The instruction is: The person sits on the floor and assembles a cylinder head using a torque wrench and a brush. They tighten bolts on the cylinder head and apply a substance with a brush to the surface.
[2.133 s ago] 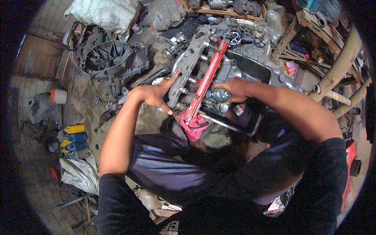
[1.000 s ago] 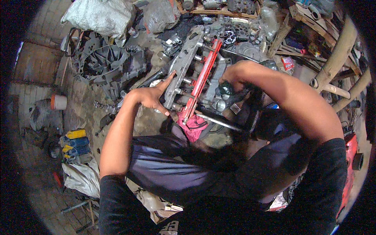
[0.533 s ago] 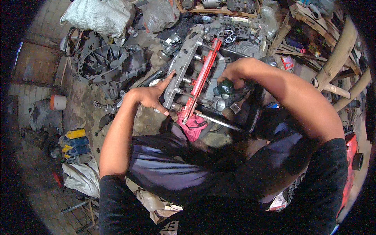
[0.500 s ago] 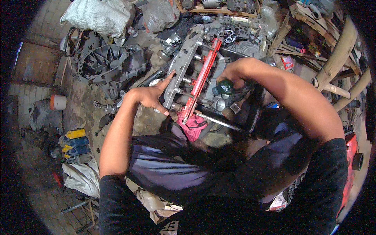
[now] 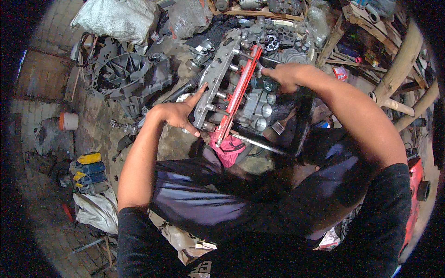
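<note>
A grey metal flange (image 5: 218,76) slants away in front of me, joined by short tubes to an engine intake manifold (image 5: 257,111) with round bores. A worn red rail (image 5: 239,95) runs alongside. My left hand (image 5: 178,116) lies against the flange's left edge, its thumb and index finger stretched wide apart. On the far right side of the manifold, my right hand (image 5: 286,78) closes around a dark green, rounded object (image 5: 266,84); its kind is hard to make out. Some of the right fingers are hidden.
A pink cloth (image 5: 228,150) lies below the rail, near a metal bar (image 5: 262,143). A grey gearbox housing (image 5: 125,76) stands on the left, with a white sack (image 5: 113,21) behind it. Yellow and blue bottles (image 5: 89,167) are at the left. Wooden poles (image 5: 401,65) rise on the right.
My right hand has moved farther away from me along the manifold with the green object, uncovering more of the bores. My left hand and the flange have stayed in place.
</note>
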